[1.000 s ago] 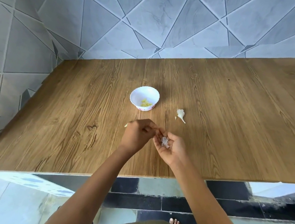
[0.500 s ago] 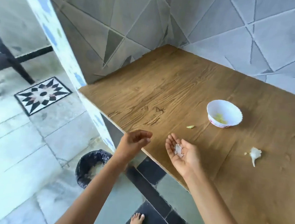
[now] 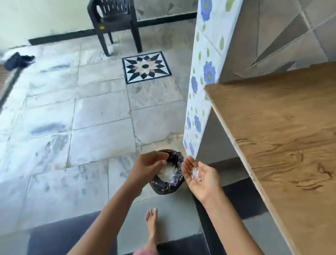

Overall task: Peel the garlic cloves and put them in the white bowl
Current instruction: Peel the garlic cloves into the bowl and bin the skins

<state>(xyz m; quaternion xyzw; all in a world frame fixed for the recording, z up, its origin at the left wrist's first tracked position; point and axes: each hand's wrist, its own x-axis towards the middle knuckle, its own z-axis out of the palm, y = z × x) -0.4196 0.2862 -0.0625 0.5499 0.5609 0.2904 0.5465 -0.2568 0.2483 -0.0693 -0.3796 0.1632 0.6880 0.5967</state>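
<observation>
My right hand [image 3: 200,179] lies palm up with fingers straight, carrying a small heap of white garlic skins [image 3: 195,173]. It hovers just right of a small bin lined with a black bag [image 3: 167,183] on the floor. My left hand [image 3: 146,168] hangs over the bin's left side with fingers loosely curled and nothing visible in them. White skins lie inside the bin. The white bowl and the garlic are out of view.
The wooden table [image 3: 295,142] fills the right side, its edge close to my right arm. A flower-tiled pillar [image 3: 205,73] stands behind the bin. A dark plastic chair [image 3: 114,14] stands far back on the tiled floor. My bare foot [image 3: 151,225] is below the bin.
My view swung left and down from the table to the floor. Both hands moved off the table edge to the bin; the skins stay in my right palm.
</observation>
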